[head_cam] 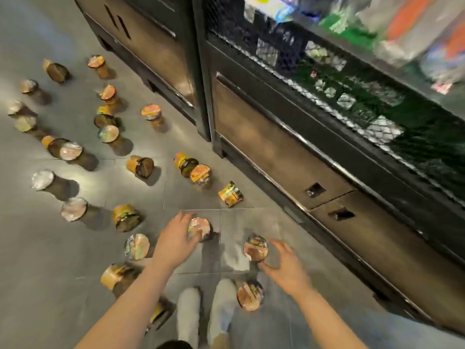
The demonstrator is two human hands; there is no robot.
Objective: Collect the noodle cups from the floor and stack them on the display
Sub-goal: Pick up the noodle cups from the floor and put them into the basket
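Your left hand reaches down at about 6 o'clock in the view, its fingers curled over the foil lid of an upright noodle cup on the grey tiled floor; whether the cup is gripped or only touched, you cannot tell. Your right hand sits at about 5 o'clock, fingers spread and bent around a second upright cup, with the thumb just below its rim and the fingertips just beside it, not clearly closed on it. A third upright cup stands near your right forearm, just beside your pale shoes. Many more noodle cups lie scattered from 7 to 11 o'clock, some upright with foil lids showing, such as the one at, and some tipped on their sides, such as the orange cup near the centre. The dark display cabinet runs from 12 to 4 o'clock, with blurred packaged goods on its upper shelf at 1 o'clock.
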